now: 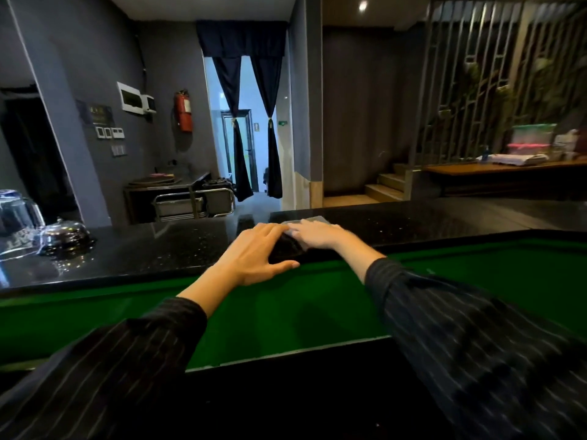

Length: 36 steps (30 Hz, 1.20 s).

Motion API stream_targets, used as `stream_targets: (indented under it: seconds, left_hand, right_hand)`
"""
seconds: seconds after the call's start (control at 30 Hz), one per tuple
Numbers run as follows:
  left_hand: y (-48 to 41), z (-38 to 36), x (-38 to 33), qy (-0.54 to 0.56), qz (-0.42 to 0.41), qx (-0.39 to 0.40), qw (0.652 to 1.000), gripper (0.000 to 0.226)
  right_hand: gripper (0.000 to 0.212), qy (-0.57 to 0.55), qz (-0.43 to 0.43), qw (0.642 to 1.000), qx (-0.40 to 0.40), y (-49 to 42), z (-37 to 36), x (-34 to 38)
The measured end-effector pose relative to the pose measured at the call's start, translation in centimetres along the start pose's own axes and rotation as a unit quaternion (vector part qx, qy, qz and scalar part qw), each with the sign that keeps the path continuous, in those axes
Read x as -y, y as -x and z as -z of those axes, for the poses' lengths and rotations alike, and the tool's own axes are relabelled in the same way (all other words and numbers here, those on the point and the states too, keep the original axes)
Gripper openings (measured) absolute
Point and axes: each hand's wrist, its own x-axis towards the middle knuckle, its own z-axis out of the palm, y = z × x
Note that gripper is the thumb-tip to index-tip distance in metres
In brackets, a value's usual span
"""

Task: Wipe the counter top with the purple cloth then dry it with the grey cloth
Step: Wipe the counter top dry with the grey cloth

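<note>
The black speckled counter top (pixel 165 249) runs across the middle of the view. My right hand (pixel 317 235) lies flat on a light grey cloth (pixel 313 218), pressing it onto the counter near its far edge. My left hand (pixel 257 252) sits just left of it, fingers draped over a dark bunched cloth (pixel 286 249) that looks almost black in this light. Its thumb reaches the counter's near edge. The fingertips of both hands nearly touch. Most of both cloths is hidden beneath the hands.
An upturned glass mug (pixel 17 223) and a metal service bell (pixel 65 238) stand at the counter's left end. A lower green surface (pixel 286 312) lies between me and the counter. Beyond are a curtained doorway (pixel 246 128), steps (pixel 386 185) and a wooden bench (pixel 508 169).
</note>
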Motion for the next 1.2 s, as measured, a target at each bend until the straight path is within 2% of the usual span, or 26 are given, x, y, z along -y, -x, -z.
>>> stream_targets:
  seconds: [0.07, 0.1, 0.2, 0.3, 0.37, 0.43, 0.57, 0.63, 0.7, 0.73, 0.83, 0.87, 0.97, 1.07, 1.13, 1.2]
  left_hand:
    - [2.8, 1.0, 2.7, -0.050, -0.010, -0.014, 0.999, 0.080]
    - [4.7, 1.4, 4.5, -0.072, 0.001, -0.015, 0.997, 0.080]
    - [9.8, 1.8, 8.8, -0.110, 0.068, 0.009, 0.992, 0.085]
    - [10.8, 1.7, 9.5, -0.109, 0.111, 0.028, 0.987, 0.091]
    - [10.3, 1.8, 9.5, -0.083, 0.130, 0.039, 0.987, 0.076]
    - [10.1, 1.7, 9.7, -0.074, 0.133, 0.045, 0.987, 0.061]
    - [10.4, 1.9, 10.1, -0.088, 0.137, 0.057, 0.985, 0.055]
    - [10.4, 2.4, 10.4, -0.062, 0.128, 0.069, 0.987, 0.052]
    - [10.9, 3.1, 11.1, 0.001, 0.111, 0.086, 0.990, 0.052]
    - [11.5, 3.4, 11.8, 0.016, 0.100, 0.091, 0.991, 0.054]
    - [14.4, 4.0, 14.5, -0.044, 0.110, 0.101, 0.988, 0.067]
    - [15.2, 4.1, 15.3, -0.061, 0.130, 0.110, 0.984, 0.070]
    - [16.2, 4.4, 16.2, -0.060, 0.160, 0.127, 0.977, 0.072]
    - [16.0, 4.1, 16.1, -0.051, 0.157, 0.114, 0.980, 0.067]
    - [15.9, 4.1, 16.3, -0.041, 0.162, 0.121, 0.979, 0.077]
    - [15.7, 4.1, 16.7, -0.042, 0.162, 0.124, 0.978, 0.097]
  right_hand:
    - [0.052, -0.018, 0.006, 0.999, 0.027, 1.0, 0.7, -1.8]
    - [0.053, -0.024, -0.021, 0.999, 0.031, 1.5, 0.9, -3.0]
    - [0.058, -0.046, -0.176, 0.983, -0.006, 1.9, 0.5, -5.7]
    - [0.060, -0.036, -0.285, 0.957, -0.042, 1.7, -0.1, -2.7]
    - [0.064, -0.020, -0.331, 0.942, -0.054, 0.8, -0.4, 1.3]
    - [0.065, -0.013, -0.292, 0.954, -0.065, -0.8, -1.2, 6.2]
    - [0.054, 0.002, -0.082, 0.995, -0.054, -2.2, -2.9, 16.8]
    - [0.054, 0.034, 0.020, 0.999, -0.019, -1.6, -2.8, 19.1]
    - [0.044, 0.019, 0.056, 0.998, 0.014, -0.9, -2.1, 18.1]
    - [0.041, 0.006, 0.047, 0.999, 0.027, -0.9, -2.0, 16.4]
    - [0.082, -0.040, -0.040, 0.998, 0.006, -2.0, -1.8, 9.7]
    - [0.083, -0.041, -0.075, 0.996, 0.001, -1.9, -1.4, 8.1]
    - [0.058, -0.022, -0.143, 0.989, -0.012, -2.2, -0.4, 5.4]
    - [0.056, -0.020, -0.177, 0.984, -0.016, -3.7, -0.2, 5.6]
    - [0.057, -0.019, -0.178, 0.984, -0.008, -5.5, -0.3, 6.0]
    - [0.059, -0.016, -0.172, 0.985, -0.004, -7.9, -0.2, 6.8]
